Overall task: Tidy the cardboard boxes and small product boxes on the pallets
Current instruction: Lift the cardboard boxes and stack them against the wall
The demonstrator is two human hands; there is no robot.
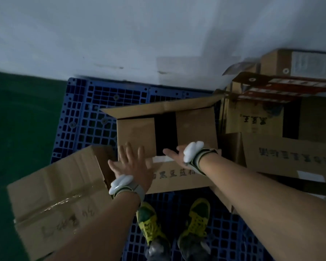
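On the blue pallet (94, 102), the half-open cardboard box (166, 132) is being pressed shut: left hand (132, 164) flat, fingers spread; right hand (175, 154) open at the flap edge. Stacked boxes (282, 113) look sorted; a loose box (58, 194) remains.

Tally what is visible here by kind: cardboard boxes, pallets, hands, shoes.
Cardboard boxes: 5, namely the open box, left box, right box, and two stacked boxes behind
Blue pallet: 1
Hands: 2, left hand, right hand
Shoes: 2
Total: 10
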